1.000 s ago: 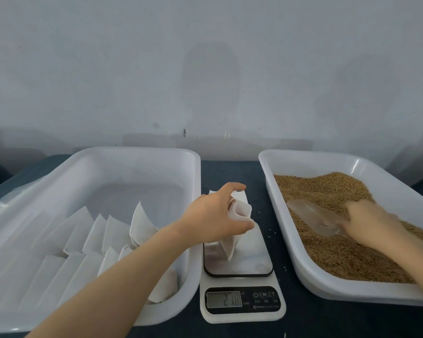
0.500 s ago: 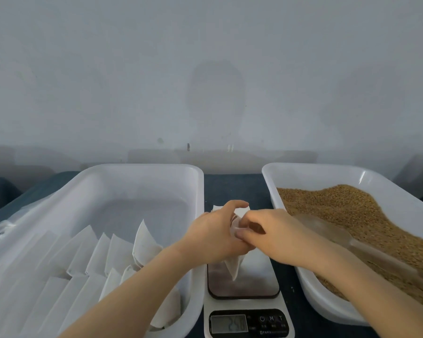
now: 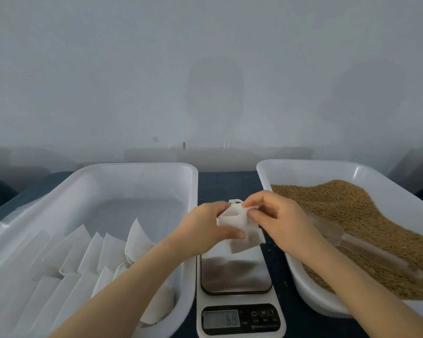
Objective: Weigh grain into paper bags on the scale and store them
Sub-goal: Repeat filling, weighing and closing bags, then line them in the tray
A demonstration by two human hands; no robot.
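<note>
A small white paper bag (image 3: 242, 225) hangs just above the steel platform of the digital scale (image 3: 236, 274), held between both hands. My left hand (image 3: 205, 225) grips its left side, thumb across the front. My right hand (image 3: 276, 215) pinches the bag's top right edge. The scale's display (image 3: 221, 319) shows digits. Brown grain (image 3: 357, 225) fills the white tray (image 3: 303, 167) on the right, with a clear plastic scoop (image 3: 347, 242) lying in it.
The white tray (image 3: 132, 167) on the left holds several folded white paper bags (image 3: 95, 254) in rows toward its near end. A dark cloth (image 3: 225, 184) covers the table. A few loose grains lie beside the scale. A pale wall stands behind.
My right hand left the scoop in the grain and came over to the bag. Both hands now hold the bag and have lifted it off the platform; the reading has dropped.
</note>
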